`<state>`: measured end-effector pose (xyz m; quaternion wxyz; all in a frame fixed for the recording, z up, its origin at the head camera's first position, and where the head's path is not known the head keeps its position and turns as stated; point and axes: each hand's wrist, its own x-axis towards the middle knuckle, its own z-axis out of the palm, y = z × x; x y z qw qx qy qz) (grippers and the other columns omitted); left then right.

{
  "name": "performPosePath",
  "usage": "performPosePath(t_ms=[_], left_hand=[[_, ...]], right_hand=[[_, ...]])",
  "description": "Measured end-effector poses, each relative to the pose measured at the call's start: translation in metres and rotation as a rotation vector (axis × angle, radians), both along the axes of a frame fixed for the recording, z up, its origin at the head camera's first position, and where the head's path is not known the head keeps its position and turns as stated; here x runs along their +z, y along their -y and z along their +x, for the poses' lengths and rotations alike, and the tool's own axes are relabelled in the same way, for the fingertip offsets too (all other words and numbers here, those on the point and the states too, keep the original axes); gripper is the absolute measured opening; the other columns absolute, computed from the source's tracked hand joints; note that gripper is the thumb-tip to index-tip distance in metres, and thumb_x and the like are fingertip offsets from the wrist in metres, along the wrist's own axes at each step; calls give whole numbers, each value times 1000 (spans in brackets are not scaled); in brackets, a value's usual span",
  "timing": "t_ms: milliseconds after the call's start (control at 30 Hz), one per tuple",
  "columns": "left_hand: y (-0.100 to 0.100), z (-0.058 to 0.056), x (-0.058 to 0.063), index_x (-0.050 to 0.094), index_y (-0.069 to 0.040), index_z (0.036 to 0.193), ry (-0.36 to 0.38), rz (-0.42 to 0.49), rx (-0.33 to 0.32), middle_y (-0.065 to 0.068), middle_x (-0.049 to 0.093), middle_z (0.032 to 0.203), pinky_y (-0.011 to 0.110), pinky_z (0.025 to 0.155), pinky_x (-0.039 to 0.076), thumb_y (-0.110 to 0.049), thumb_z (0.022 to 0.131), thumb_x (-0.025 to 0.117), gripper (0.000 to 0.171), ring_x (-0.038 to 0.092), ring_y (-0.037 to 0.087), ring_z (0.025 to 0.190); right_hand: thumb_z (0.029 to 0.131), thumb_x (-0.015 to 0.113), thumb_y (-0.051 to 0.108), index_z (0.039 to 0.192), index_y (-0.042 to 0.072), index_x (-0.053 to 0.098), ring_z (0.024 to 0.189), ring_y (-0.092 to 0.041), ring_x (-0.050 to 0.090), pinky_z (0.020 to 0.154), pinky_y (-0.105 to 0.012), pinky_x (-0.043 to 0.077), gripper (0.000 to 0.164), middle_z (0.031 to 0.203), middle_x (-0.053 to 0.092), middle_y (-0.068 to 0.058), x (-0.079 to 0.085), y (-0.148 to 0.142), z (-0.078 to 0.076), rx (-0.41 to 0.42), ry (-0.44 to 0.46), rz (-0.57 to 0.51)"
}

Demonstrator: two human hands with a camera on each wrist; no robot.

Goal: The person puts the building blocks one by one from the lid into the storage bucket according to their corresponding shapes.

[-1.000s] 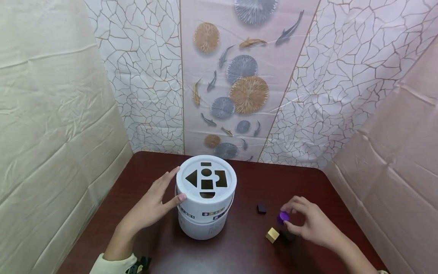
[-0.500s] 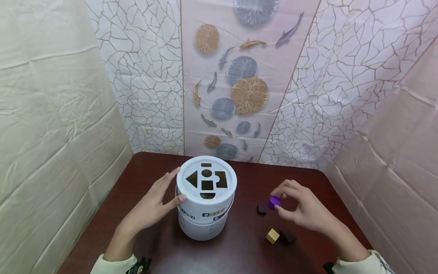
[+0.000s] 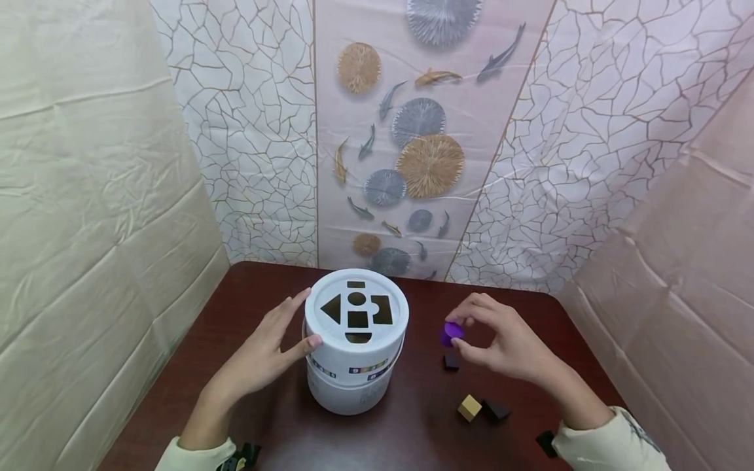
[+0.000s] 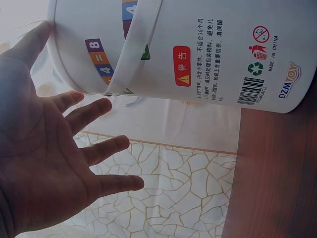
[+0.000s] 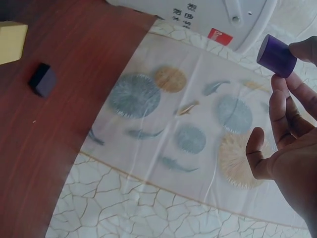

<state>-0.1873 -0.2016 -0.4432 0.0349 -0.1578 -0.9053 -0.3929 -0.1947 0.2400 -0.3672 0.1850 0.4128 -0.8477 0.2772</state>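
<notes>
A white lidded bucket (image 3: 347, 386) stands on the table, its lid (image 3: 318, 327) cut with several shaped holes: a triangle, a circle, squares and others. My left hand (image 3: 259, 353) touches the lid's left rim with thumb and fingertips, fingers spread; in the left wrist view the palm (image 4: 44, 148) faces the bucket (image 4: 213, 54). Right of the bucket, my right hand (image 3: 506, 340) pinches a purple cylinder (image 3: 452, 333) between thumb and fingertips, above the table. In the right wrist view the purple cylinder (image 5: 277, 55) is tilted, its flat end showing.
On the dark red table (image 3: 412, 432) a small dark block (image 3: 451, 362) lies below the right hand. Nearer the front are a yellow block (image 3: 470, 407) and a dark wedge-like block (image 3: 496, 410) side by side. Patterned cloth (image 3: 265, 163) hangs behind and at both sides.
My right hand has lifted the purple cylinder from beside the yellow block and carried it up and left toward the bucket. The left hand stays at the lid.
</notes>
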Motion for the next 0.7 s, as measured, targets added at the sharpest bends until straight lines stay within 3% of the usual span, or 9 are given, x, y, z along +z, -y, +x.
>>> performPosePath(t_ms=[167, 500, 700], left_hand=[[1, 0, 0, 17, -52, 174, -9, 10, -7, 2, 26, 184, 87, 122, 29, -67, 102, 70, 91, 16, 44, 172], [2, 1, 0, 21, -46, 176, -27, 6, -10, 3, 28, 184, 87, 122, 29, -65, 102, 70, 91, 19, 44, 172], [2, 0, 1, 20, -48, 175, -22, -3, -8, 2, 28, 184, 88, 122, 29, -68, 101, 70, 91, 19, 45, 172]], right_hand=[[85, 92, 5, 115, 21, 78, 97, -4, 63, 84, -17, 53, 37, 111, 71, 10, 6, 14, -9, 16, 34, -3], [89, 90, 10, 120, 21, 79, 98, -8, 64, 85, -22, 54, 35, 109, 70, 11, 11, 42, -28, 44, 56, -18], [91, 89, 12, 121, 17, 80, 98, -15, 65, 86, -27, 55, 32, 107, 70, 7, 11, 63, -41, 44, 72, -27]])
